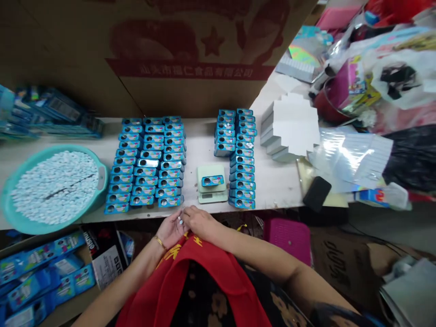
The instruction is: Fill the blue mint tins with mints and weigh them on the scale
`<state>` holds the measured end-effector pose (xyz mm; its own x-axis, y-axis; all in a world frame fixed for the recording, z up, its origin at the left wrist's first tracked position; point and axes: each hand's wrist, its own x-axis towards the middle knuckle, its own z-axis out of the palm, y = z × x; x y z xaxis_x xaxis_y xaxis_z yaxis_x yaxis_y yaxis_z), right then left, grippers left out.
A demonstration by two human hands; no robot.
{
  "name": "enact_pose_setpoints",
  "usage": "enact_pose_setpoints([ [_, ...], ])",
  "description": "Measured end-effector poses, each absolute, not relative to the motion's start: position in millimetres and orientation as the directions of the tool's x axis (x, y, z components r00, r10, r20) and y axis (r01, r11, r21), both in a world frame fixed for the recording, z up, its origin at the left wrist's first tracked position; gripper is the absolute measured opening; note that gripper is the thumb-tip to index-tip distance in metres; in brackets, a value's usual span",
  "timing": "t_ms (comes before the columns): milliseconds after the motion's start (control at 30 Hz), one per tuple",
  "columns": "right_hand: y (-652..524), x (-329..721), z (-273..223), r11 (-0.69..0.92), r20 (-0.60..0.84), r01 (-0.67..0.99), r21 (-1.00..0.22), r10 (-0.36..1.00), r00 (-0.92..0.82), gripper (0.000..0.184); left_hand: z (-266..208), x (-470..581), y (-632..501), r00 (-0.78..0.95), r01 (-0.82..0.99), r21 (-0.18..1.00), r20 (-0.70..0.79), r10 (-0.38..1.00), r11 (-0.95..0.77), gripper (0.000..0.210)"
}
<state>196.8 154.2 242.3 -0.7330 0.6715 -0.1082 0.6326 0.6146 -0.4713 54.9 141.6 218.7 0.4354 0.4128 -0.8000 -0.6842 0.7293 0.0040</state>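
My left hand (170, 230) is half-curled, palm up, at the table's front edge, with a couple of small pale tablets (180, 220) in its fingers. My right hand (198, 221) meets it there, fingers bent together over the left fingertips; whatever they pinch is hidden. Just beyond, one blue tin (212, 180) lies on a small pale-green scale (211, 196). Rows of similar blue tins (143, 170) stand left of the scale, with more rows (242, 172) to its right; a few tablets lie on the right-hand ones. A turquoise basin (102, 177) heaped with pale tablets sits at far left.
A large cardboard box (190, 95) walls off the back of the white table (200, 136). White card sheets (294, 122) are stacked at right, near a black phone-like object (316, 194) and clutter. Below are blue packages (44, 268) and a magenta stool (288, 238).
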Motion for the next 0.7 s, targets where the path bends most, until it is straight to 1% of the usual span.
enact_pose_setpoints([
  [67,154,198,240,0.607,-0.135,0.638,-0.474,0.666,-0.734,0.016,215,53,138,0.450,-0.659,-0.003,-0.803,0.391,0.752,0.019],
  [200,153,197,239,0.648,-0.141,0.592,-0.479,0.609,-0.781,0.012,212,54,138,0.458,-0.640,-0.016,-0.811,0.365,0.769,0.018],
  [367,154,205,240,0.615,-0.151,0.620,-0.487,0.640,-0.753,0.013,213,60,143,0.462,-0.617,-0.003,-0.811,0.359,0.787,0.014],
  [433,154,210,239,0.594,-0.127,0.623,-0.509,0.664,-0.737,0.013,213,63,145,0.458,-0.604,0.016,-0.811,0.364,0.797,0.014],
  [533,153,214,237,0.551,-0.089,0.601,-0.579,0.690,-0.718,0.014,213,68,148,0.474,-0.570,0.037,-0.801,0.366,0.821,0.014],
  [633,150,216,243,0.557,-0.030,0.539,-0.632,0.677,-0.735,0.018,213,73,151,0.558,-0.520,0.000,-0.758,0.340,0.854,0.017],
  [700,152,221,249,0.593,0.058,0.476,-0.650,0.663,-0.747,0.022,213,75,152,0.587,-0.514,-0.026,-0.739,0.330,0.858,0.019],
])
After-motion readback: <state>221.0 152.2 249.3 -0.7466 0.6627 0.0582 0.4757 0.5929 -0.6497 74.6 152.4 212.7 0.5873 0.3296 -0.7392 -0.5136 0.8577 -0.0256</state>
